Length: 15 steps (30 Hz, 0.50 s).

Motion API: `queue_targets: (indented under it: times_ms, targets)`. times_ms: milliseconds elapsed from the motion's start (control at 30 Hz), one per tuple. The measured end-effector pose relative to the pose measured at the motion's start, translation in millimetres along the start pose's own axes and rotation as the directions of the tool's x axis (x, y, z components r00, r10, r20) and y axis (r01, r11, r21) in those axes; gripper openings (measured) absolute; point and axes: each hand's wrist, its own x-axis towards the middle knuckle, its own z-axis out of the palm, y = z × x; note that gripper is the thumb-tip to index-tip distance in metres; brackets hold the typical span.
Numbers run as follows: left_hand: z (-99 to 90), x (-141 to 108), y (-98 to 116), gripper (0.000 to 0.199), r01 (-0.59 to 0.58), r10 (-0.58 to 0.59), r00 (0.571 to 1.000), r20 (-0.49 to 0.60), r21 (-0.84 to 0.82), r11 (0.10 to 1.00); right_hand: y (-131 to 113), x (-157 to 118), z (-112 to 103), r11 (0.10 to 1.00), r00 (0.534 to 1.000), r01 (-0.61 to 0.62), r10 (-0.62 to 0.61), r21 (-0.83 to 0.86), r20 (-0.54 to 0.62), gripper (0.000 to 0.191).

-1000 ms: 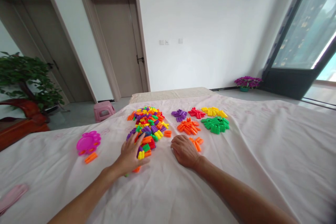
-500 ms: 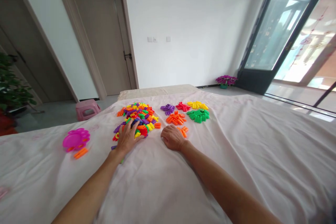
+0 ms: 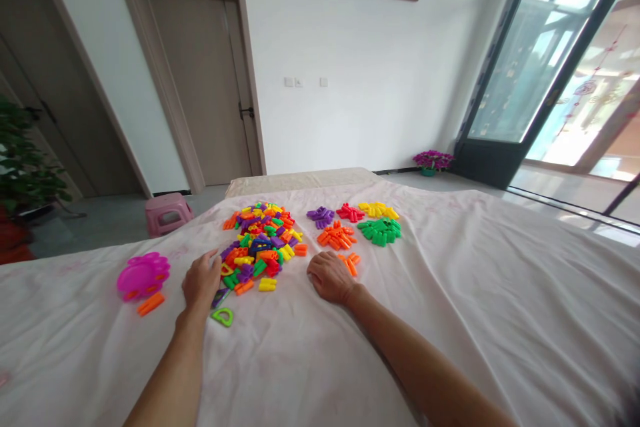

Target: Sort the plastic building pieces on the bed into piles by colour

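My left hand [image 3: 201, 280] is at the left edge of a mixed heap of colourful plastic building pieces [image 3: 265, 240], its fingers stretched forward and nothing visible in them. Just right of its wrist lie a light green D-shaped piece [image 3: 223, 317] and a dark purple piece [image 3: 220, 297]. My right hand [image 3: 329, 275] rests on the cloth with curled fingers; whatever is under them is hidden. Beside it are a few orange pieces [image 3: 353, 262]. Beyond it are single-colour piles: orange [image 3: 337, 235], purple [image 3: 321, 216], red [image 3: 351, 212], yellow [image 3: 379, 209] and green [image 3: 381, 231].
A pale, wrinkled cloth [image 3: 480, 293] covers the table. At the left lies a magenta scalloped dish [image 3: 144, 277] with orange bits in it, an orange piece [image 3: 151, 304] next to it. A pink stool [image 3: 169, 213] stands on the floor beyond the table's left edge.
My left hand has come off the mixed heap and moved left and slightly toward me, uncovering pieces at its near side. My right hand stays curled in about the same place.
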Motion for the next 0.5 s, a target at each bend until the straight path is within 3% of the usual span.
queue_targets:
  times_ms: [333,500]
  targets:
    - [14.7,5.7,-25.5,0.052,0.002,0.005,0.992,0.125,-0.054,0.999,-4.8,-4.0,0.0,0.997,0.998,-0.058,0.059,0.050,-0.020,0.020]
    - [17.2,11.1,-34.8,0.052,0.026,-0.013,0.990,0.142,-0.090,0.996,-8.8,22.1,-14.1,0.981,0.983,-0.184,0.185,0.063,-0.003,0.024]
